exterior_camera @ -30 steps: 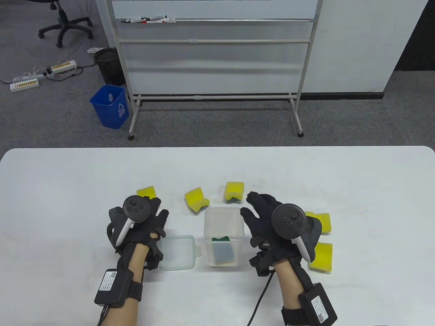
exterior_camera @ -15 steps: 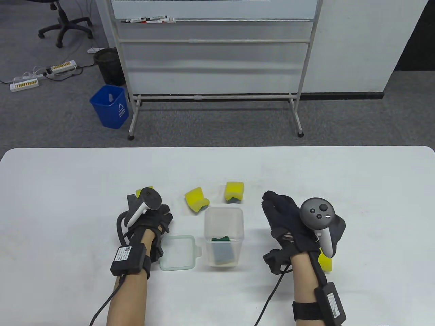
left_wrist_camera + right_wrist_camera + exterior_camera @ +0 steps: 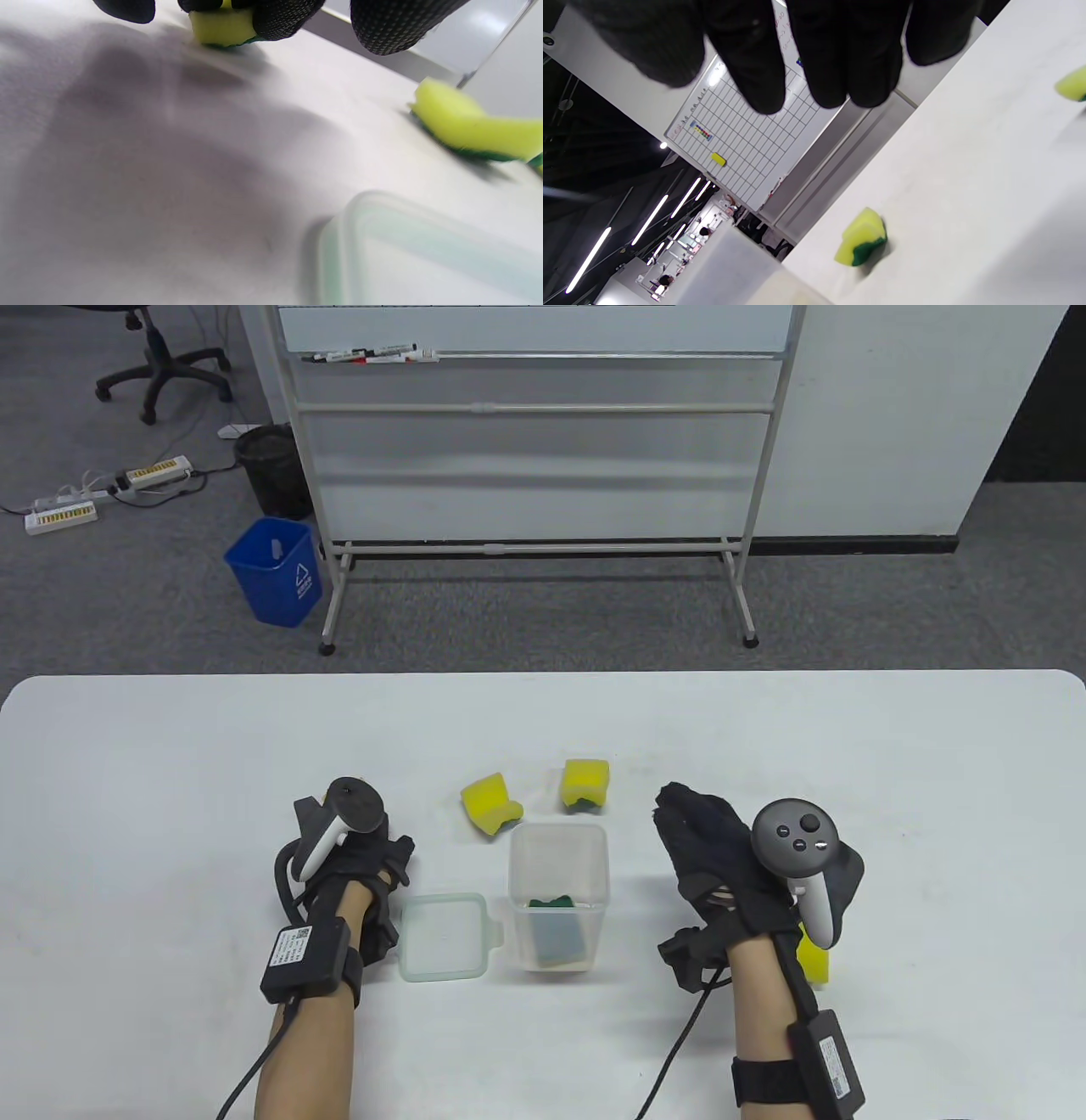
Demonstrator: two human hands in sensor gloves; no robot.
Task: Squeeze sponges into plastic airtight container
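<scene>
Clear plastic container [image 3: 558, 891] stood open on the white tabletop [image 3: 170, 763], lid [image 3: 445, 936] laid beside it, 2 yellow sponges [image 3: 490, 805] left behind it, a sponge [image 3: 220, 27] pinched in the left hand [image 3: 348, 857] grip, right hand [image 3: 721, 857] fingers [image 3: 831, 51] held extended, nothing gripped.

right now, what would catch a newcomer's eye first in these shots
Probably the two black gloved hands with trackers on their backs: the left hand pinches a yellow sponge against the table, while the right hand hovers with nothing in it. Between them stands the clear plastic container with one sponge already inside, its lid lying beside it and bright yellow sponges scattered just behind.
</scene>
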